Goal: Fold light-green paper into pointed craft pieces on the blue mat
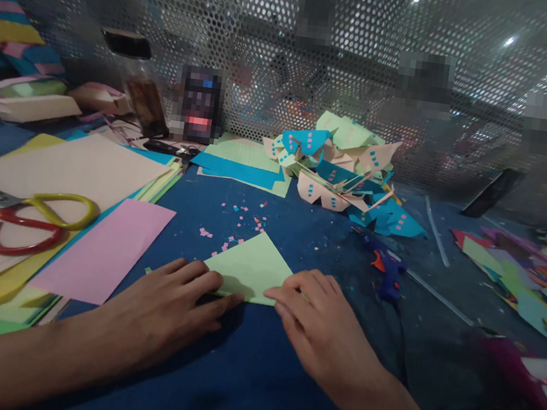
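Note:
A light green paper (251, 268), folded into a triangle with its tip pointing away from me, lies on the blue table (241, 375). My left hand (167, 302) presses flat on its near left corner, fingers spread. My right hand (318, 322) presses its fingertips on the near right corner. Both hands rest along the folded near edge.
A pink sheet (109, 250) and stacked coloured papers (57, 166) lie at left, with scissors (30, 217) on top. A heap of folded paper pieces (343, 170) sits at the back centre. A blue glue gun (386, 267) and paper scraps (521, 274) are at right. A perforated metal screen (323, 57) stands behind.

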The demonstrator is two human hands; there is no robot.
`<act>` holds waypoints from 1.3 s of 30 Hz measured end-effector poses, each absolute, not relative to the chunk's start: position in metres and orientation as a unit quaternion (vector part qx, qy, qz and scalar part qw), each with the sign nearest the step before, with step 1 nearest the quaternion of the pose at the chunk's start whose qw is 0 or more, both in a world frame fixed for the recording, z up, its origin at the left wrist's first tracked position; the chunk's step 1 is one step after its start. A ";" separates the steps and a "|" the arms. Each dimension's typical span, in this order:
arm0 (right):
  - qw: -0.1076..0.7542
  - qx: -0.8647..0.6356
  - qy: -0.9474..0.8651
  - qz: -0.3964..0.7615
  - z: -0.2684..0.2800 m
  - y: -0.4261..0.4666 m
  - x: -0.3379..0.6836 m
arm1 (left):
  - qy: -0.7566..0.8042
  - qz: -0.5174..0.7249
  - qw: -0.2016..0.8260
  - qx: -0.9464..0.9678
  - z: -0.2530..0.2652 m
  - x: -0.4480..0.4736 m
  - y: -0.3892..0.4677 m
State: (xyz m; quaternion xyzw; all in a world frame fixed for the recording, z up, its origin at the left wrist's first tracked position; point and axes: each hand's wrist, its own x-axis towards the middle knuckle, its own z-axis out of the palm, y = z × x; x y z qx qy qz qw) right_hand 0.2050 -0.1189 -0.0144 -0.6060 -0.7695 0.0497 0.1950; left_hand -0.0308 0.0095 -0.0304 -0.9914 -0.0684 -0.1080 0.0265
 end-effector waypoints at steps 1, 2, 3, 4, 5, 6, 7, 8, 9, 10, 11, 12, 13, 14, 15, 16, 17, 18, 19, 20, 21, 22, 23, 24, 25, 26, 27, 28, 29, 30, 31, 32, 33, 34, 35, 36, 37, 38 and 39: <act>0.183 -0.592 -0.783 0.047 -0.015 -0.119 0.202 | -0.072 -0.111 0.026 -0.991 -0.031 -0.031 0.009; 0.168 -0.582 -0.795 0.042 -0.015 -0.119 0.199 | -0.076 -0.115 0.026 -0.990 -0.031 -0.031 0.009; 0.151 -0.575 -0.803 0.037 -0.016 -0.118 0.197 | -0.079 -0.119 0.025 -0.989 -0.031 -0.032 0.009; 0.135 -0.569 -0.811 0.029 -0.017 -0.118 0.196 | -0.080 -0.122 0.024 -0.989 -0.032 -0.032 0.009; 0.122 -0.565 -0.816 0.019 -0.018 -0.118 0.196 | -0.079 -0.124 0.022 -0.989 -0.031 -0.032 0.009; 0.110 -0.562 -0.820 0.009 -0.018 -0.118 0.195 | -0.078 -0.122 0.022 -0.989 -0.031 -0.032 0.009; 0.100 -0.561 -0.822 -0.002 -0.019 -0.117 0.195 | -0.075 -0.119 0.023 -0.990 -0.031 -0.032 0.009; 0.090 -0.559 -0.824 -0.012 -0.020 -0.117 0.195 | -0.072 -0.113 0.026 -0.991 -0.031 -0.032 0.009; 0.080 -0.556 -0.827 -0.022 -0.020 -0.117 0.195 | -0.073 -0.104 0.030 -0.991 -0.031 -0.032 0.009; 0.071 -0.553 -0.830 -0.031 -0.020 -0.117 0.195 | -0.073 -0.099 0.034 -0.992 -0.031 -0.032 0.009; 0.062 -0.548 -0.833 -0.039 -0.020 -0.117 0.194 | -0.072 -0.096 0.039 -0.992 -0.031 -0.032 0.009; 0.054 -0.543 -0.837 -0.046 -0.020 -0.117 0.194 | -0.073 -0.093 0.043 -0.992 -0.031 -0.032 0.009; 0.048 -0.539 -0.840 -0.051 -0.019 -0.118 0.193 | -0.071 -0.093 0.046 -0.992 -0.031 -0.032 0.010; 0.042 -0.535 -0.842 -0.053 -0.018 -0.118 0.192 | -0.070 -0.092 0.048 -0.992 -0.031 -0.032 0.010; 0.039 -0.533 -0.843 -0.053 -0.017 -0.118 0.192 | -0.068 -0.093 0.050 -0.992 -0.031 -0.032 0.010; 0.036 -0.532 -0.845 -0.053 -0.016 -0.118 0.191 | -0.067 -0.093 0.050 -0.992 -0.031 -0.032 0.009; 0.035 -0.530 -0.846 -0.051 -0.015 -0.118 0.191 | -0.067 -0.093 0.050 -0.992 -0.030 -0.032 0.009; 0.035 -0.529 -0.846 -0.049 -0.014 -0.118 0.191 | -0.067 -0.092 0.048 -0.992 -0.030 -0.032 0.009; 0.036 -0.527 -0.848 -0.048 -0.013 -0.118 0.192 | -0.068 -0.091 0.046 -0.992 -0.030 -0.032 0.009; 0.038 -0.525 -0.849 -0.048 -0.013 -0.118 0.193 | -0.068 -0.089 0.043 -0.993 -0.030 -0.032 0.009; 0.040 -0.523 -0.850 -0.048 -0.013 -0.119 0.194 | -0.068 -0.088 0.041 -0.993 -0.030 -0.032 0.009; 0.042 -0.523 -0.850 -0.047 -0.013 -0.119 0.195 | -0.067 -0.087 0.039 -0.993 -0.030 -0.032 0.009; 0.045 -0.524 -0.849 -0.045 -0.013 -0.120 0.197 | -0.066 -0.087 0.037 -0.993 -0.030 -0.032 0.010; 0.046 -0.525 -0.849 -0.044 -0.014 -0.120 0.198 | -0.066 -0.086 0.035 -0.993 -0.030 -0.032 0.010; 0.048 -0.526 -0.848 -0.043 -0.014 -0.120 0.200 | -0.065 -0.086 0.033 -0.994 -0.030 -0.032 0.010; 0.049 -0.528 -0.847 -0.041 -0.014 -0.121 0.201 | -0.065 -0.087 0.032 -0.994 -0.030 -0.032 0.010; 0.052 -0.529 -0.846 -0.040 -0.014 -0.121 0.203 | -0.065 -0.088 0.031 -0.993 -0.029 -0.032 0.009; 0.056 -0.529 -0.846 -0.039 -0.014 -0.121 0.204 | -0.066 -0.089 0.031 -0.993 -0.029 -0.032 0.009; 0.061 -0.529 -0.845 -0.038 -0.014 -0.121 0.206 | -0.067 -0.091 0.031 -0.993 -0.029 -0.033 0.009; 0.069 -0.530 -0.845 -0.036 -0.013 -0.122 0.208 | -0.067 -0.094 0.032 -0.993 -0.028 -0.033 0.009; 0.078 -0.531 -0.843 -0.034 -0.012 -0.122 0.210 | -0.067 -0.095 0.032 -0.993 -0.028 -0.033 0.009; 0.088 -0.532 -0.842 -0.031 -0.011 -0.122 0.212 | -0.068 -0.094 0.033 -0.993 -0.028 -0.033 0.009; 0.101 -0.536 -0.838 -0.027 -0.011 -0.122 0.214 | -0.068 -0.093 0.033 -0.993 -0.028 -0.033 0.009; 0.116 -0.544 -0.831 -0.020 -0.010 -0.122 0.216 | -0.068 -0.093 0.034 -0.993 -0.029 -0.033 0.009; 0.134 -0.556 -0.820 -0.008 -0.010 -0.122 0.216 | -0.067 -0.093 0.035 -0.993 -0.029 -0.033 0.009; 0.151 -0.572 -0.806 0.010 -0.011 -0.121 0.217 | -0.068 -0.094 0.036 -0.993 -0.029 -0.033 0.009; 0.170 -0.593 -0.787 0.029 -0.012 -0.119 0.216 | -0.068 -0.096 0.037 -0.992 -0.029 -0.033 0.009; 0.185 -0.615 -0.765 0.050 -0.014 -0.117 0.214 | -0.067 -0.099 0.037 -0.992 -0.028 -0.032 0.009; 0.197 -0.635 -0.744 0.068 -0.016 -0.115 0.212 | -0.067 -0.100 0.036 -0.992 -0.028 -0.032 0.009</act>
